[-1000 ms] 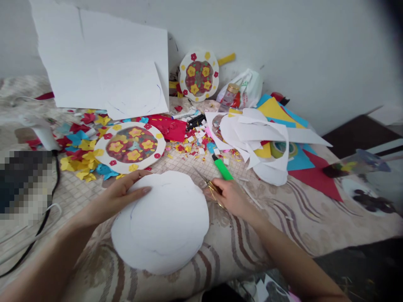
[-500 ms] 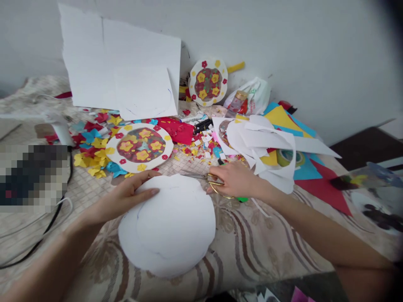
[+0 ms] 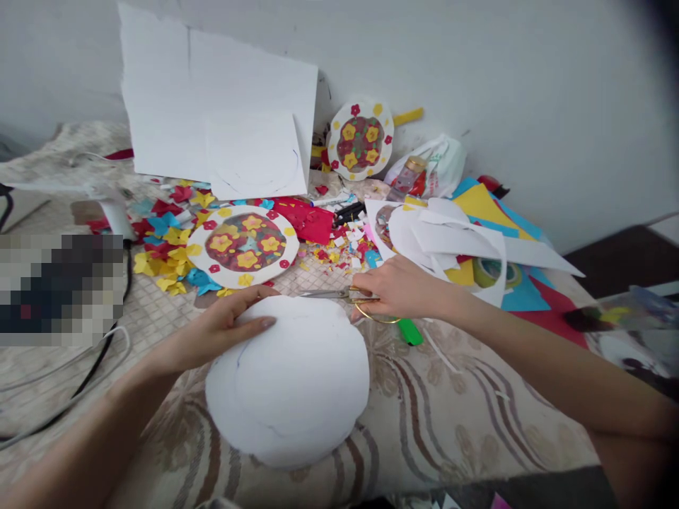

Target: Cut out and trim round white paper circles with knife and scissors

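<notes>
While the left hand (image 3: 230, 329) pinches the upper left edge of a scalloped white paper piece (image 3: 302, 382), thumb on top, the right hand (image 3: 397, 290) grips a pair of scissors (image 3: 339, 293) by its gold handles. The blades point left along the paper's far edge (whether they are parted or closed, I cannot tell). The paper sits at the front of the table, above the patterned cloth (image 3: 419, 417), and bears a faint curved pen line toward its left. Just below the right hand lies a green object (image 3: 410, 332), partly hidden. Beyond the paper, a flower-covered oval panel (image 3: 242, 247) with a white rim lies beside a heap of yellow, blue and red paper shapes (image 3: 167, 258). A similar round panel (image 3: 361, 141) stands near the wall, just right of a large white board (image 3: 228, 92). To the right, white offcuts (image 3: 456, 240) overlap coloured sheets (image 3: 523, 293) and partly cover a roll of tape (image 3: 496, 272).
</notes>
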{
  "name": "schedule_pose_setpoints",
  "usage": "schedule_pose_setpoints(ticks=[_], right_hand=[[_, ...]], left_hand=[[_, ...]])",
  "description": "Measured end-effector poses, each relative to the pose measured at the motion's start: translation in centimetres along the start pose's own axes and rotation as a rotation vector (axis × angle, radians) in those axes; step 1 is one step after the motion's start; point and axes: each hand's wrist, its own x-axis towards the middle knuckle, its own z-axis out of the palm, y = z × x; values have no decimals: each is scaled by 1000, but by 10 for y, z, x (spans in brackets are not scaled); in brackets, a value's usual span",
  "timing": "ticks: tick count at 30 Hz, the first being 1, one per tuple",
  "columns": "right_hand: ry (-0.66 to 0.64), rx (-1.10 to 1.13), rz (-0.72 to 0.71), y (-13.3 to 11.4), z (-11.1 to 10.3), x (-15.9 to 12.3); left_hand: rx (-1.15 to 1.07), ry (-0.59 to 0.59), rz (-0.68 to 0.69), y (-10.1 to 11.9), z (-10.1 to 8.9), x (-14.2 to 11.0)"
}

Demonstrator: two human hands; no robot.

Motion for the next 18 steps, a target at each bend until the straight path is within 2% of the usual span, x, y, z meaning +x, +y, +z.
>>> schedule_pose_setpoints(ticks=[5, 12, 15, 18], right_hand=[[-2, -68, -14, 1, -1, 1], [30, -121, -55, 6, -2, 1], [63, -21, 9, 9, 5, 0], [102, 262, 157, 4, 17, 0]], left_hand=[[-8, -6, -33, 0, 0, -1], [-66, -53, -3, 3, 1, -1], [-78, -66, 22, 4, 1, -1], [-65, -76, 32, 5, 1, -1]])
